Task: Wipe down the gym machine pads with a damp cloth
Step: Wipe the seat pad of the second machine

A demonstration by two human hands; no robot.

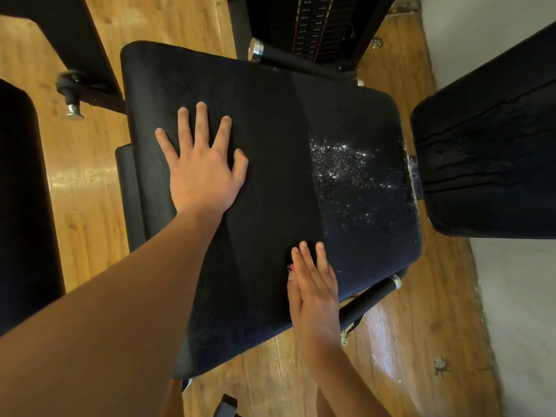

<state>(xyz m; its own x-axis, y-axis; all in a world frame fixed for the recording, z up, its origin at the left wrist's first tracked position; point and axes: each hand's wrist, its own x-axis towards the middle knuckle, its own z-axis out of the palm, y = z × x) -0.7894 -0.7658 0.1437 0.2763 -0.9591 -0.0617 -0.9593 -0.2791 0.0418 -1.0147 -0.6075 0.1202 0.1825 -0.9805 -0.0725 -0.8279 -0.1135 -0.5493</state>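
A black cloth (264,121) lies spread over the left and middle of the gym machine's seat pad (370,212). The bare right part of the pad glistens with water droplets. My left hand (203,164) rests flat on the cloth with its fingers spread. Near the pad's front edge, my right hand (314,284) presses flat with straight fingers at the cloth's right border. A small pink thing shows beside its thumb; what it is I cannot tell.
The black backrest pad (487,145), streaked with wet runs, stands at the right. A weight stack (316,25) is behind the seat. Chrome-capped handles (258,49) (376,293) flank the seat. Another black pad (18,206) sits at the left, on a wooden floor (90,182).
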